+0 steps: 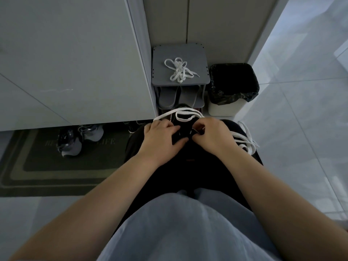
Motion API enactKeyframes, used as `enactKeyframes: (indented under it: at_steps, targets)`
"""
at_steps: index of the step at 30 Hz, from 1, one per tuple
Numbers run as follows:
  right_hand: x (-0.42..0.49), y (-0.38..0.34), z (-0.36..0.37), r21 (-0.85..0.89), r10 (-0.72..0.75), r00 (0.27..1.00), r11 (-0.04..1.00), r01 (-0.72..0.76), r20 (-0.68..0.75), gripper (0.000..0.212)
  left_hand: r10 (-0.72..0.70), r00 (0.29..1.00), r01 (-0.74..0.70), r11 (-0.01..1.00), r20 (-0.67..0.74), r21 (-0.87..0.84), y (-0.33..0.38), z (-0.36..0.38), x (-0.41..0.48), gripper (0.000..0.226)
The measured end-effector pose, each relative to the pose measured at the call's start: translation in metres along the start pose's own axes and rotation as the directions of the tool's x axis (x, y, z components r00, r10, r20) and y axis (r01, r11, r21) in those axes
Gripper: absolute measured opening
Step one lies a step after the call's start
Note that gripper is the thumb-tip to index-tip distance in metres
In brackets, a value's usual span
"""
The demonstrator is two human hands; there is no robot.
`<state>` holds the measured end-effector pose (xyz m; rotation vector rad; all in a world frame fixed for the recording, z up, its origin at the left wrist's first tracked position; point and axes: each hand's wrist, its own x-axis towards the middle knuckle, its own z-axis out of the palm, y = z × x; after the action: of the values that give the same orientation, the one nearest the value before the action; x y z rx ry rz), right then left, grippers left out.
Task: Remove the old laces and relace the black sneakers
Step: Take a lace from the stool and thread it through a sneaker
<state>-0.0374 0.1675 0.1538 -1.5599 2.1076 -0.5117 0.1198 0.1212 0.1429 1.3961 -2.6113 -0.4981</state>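
Left hand [162,137] gripped black sneaker [181,133] on lap; right hand [212,136] pinched white lace [183,112] against it — best fed flat, w/o twists.

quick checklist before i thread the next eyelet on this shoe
1. Sneaker steady on the lap, gripped by the left hand: ok
2. Right hand pinches the lace at the eyelets: ok
3. Lace slack loops free beyond the hands, no knot seen: ok
4. Which eyelet is next: hidden by fingers, cannot tell
5. Lace ends even: tips hidden, cannot tell
6. Lace pile on the stool and other sneaker by the right knee, both clear of the work: ok
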Motion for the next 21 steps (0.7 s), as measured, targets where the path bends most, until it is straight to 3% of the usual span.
enactKeyframes:
  at_steps: [3, 8, 11, 15, 19, 21]
  targets:
    - [-0.001, 0.005, 0.000, 0.046, -0.023, 1.000, 0.999, 0.022, 0.007, 0.025, -0.030, 0.998, 0.027, 0.997, 0.046, 0.067, 0.007, 0.001, -0.003, 0.052]
    - [-0.002, 0.007, 0.002, 0.075, -0.094, 0.996, 0.993, 0.094, 0.004, 0.040, -0.028, 0.999, 0.029, 0.999, 0.015, -0.035, 0.009, -0.002, 0.011, 0.039]
    - [0.004, 0.003, -0.001, -0.109, -0.224, 0.973, 0.967, 0.230, 0.060, 0.037, 0.035, 0.999, -0.032, 0.990, 0.026, -0.136, 0.002, -0.008, 0.015, 0.041]
    - [0.017, -0.007, -0.009, -0.425, -0.310, 0.942, 0.841, 0.335, 0.129, 0.025, 0.091, 0.992, -0.073, 0.977, 0.083, -0.202, -0.005, -0.017, 0.015, 0.041]
    - [0.019, -0.011, -0.005, -0.615, -0.491, 0.856, 0.629, 0.475, 0.159, 0.008, 0.103, 0.974, -0.092, 0.994, 0.202, -0.061, -0.007, -0.016, 0.018, 0.037]
    - [0.017, -0.010, -0.005, -0.671, -0.536, 0.824, 0.543, 0.505, 0.186, 0.012, 0.091, 0.964, -0.089, 0.996, 0.250, -0.019, -0.006, -0.013, 0.021, 0.039]
